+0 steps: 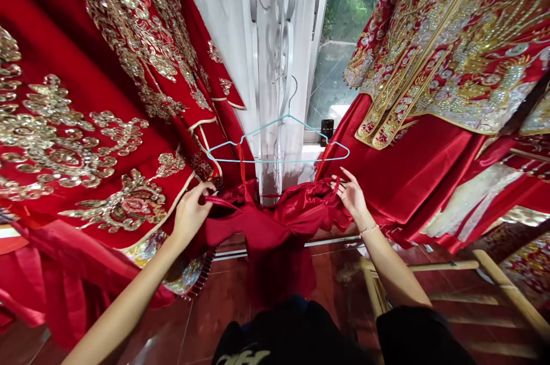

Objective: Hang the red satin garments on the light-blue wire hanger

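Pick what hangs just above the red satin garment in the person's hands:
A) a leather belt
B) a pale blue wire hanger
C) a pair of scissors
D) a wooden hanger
B. The pale blue wire hanger shows above the red satin garment, which the left hand and right hand grip.

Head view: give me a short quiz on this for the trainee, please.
1. Which hand wears the bracelet?
2. True or false: the teal hanger lies on the floor.
3. What does the left hand hold?

Key:
1. The right hand.
2. False.
3. The red satin garment.
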`<state>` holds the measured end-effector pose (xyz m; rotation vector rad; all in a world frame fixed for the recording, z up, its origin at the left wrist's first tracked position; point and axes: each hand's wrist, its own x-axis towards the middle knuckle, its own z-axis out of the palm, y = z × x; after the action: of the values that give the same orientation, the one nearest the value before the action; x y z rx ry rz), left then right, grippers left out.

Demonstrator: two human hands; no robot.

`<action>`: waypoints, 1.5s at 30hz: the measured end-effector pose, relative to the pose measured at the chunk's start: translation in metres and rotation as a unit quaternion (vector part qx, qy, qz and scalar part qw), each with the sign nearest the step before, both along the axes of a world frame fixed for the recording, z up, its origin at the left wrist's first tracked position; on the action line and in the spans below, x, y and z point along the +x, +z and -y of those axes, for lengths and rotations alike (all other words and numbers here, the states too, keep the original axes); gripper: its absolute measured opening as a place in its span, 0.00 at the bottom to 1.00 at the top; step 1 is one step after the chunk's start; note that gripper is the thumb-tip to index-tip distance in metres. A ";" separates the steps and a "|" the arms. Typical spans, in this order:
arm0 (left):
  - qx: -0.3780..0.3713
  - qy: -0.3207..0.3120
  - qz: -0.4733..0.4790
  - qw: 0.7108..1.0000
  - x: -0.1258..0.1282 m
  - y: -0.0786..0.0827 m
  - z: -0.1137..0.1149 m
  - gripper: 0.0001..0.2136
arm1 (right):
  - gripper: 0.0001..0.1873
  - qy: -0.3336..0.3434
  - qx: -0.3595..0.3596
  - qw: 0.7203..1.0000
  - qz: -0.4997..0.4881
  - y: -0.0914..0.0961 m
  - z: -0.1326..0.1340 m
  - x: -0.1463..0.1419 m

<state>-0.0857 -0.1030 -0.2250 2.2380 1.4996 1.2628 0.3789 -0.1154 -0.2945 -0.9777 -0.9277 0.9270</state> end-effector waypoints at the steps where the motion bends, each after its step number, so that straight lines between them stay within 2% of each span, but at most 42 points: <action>1: 0.015 0.016 0.037 0.999 0.002 0.000 0.000 0.05 | 0.37 -0.029 0.032 0.999 0.016 0.000 0.001 -0.004; 4: 0.055 0.050 0.115 0.991 0.002 -0.001 -0.005 0.06 | 0.48 -0.116 0.108 0.983 0.094 0.007 0.001 -0.013; 7: 0.008 0.061 0.249 0.967 -0.003 0.001 -0.017 0.06 | 0.55 -0.159 0.143 0.965 0.154 0.024 -0.005 -0.013; 9: -0.005 0.062 0.357 0.932 -0.006 0.005 -0.028 0.08 | 0.60 -0.159 0.156 0.961 0.162 0.036 -0.012 -0.006; 11: 0.025 0.070 0.430 0.900 -0.005 0.010 -0.038 0.10 | 0.67 -0.144 0.171 0.962 0.154 0.048 -0.019 0.004; 14: 0.053 0.065 0.467 0.880 -0.001 0.017 -0.050 0.11 | 0.72 -0.128 0.194 0.960 0.157 0.063 -0.029 0.018; 21: 0.054 -0.034 0.389 0.919 0.012 0.046 -0.057 0.14 | 0.75 -0.100 0.203 0.938 0.263 0.092 -0.062 0.036; 26: -0.033 -0.161 0.283 0.945 0.024 0.069 -0.051 0.15 | 0.76 -0.060 0.179 0.933 0.305 0.101 -0.075 0.047; 29: -0.038 -0.170 0.238 0.956 0.030 0.077 -0.054 0.14 | 0.74 -0.044 0.177 0.925 0.332 0.104 -0.073 0.051; 35: 0.012 -0.183 0.180 0.966 0.044 0.096 -0.067 0.06 | 0.74 -0.034 0.179 0.923 0.340 0.107 -0.063 0.050; 40: 0.073 -0.192 0.088 0.975 0.064 0.115 -0.080 0.10 | 0.73 0.020 0.176 0.922 0.344 0.113 -0.058 0.037; 42: 0.070 -0.206 0.068 0.974 0.067 0.118 -0.087 0.11 | 0.72 0.043 0.180 0.922 0.341 0.117 -0.057 0.028; 45: 0.048 -0.219 0.091 0.970 0.066 0.113 -0.095 0.11 | 0.72 0.060 0.196 0.918 0.340 0.123 -0.056 0.016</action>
<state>-0.0196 -0.0080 -0.1115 2.2646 0.8323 1.3675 0.3948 -0.0590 -0.1713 -0.9046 -1.7045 0.4534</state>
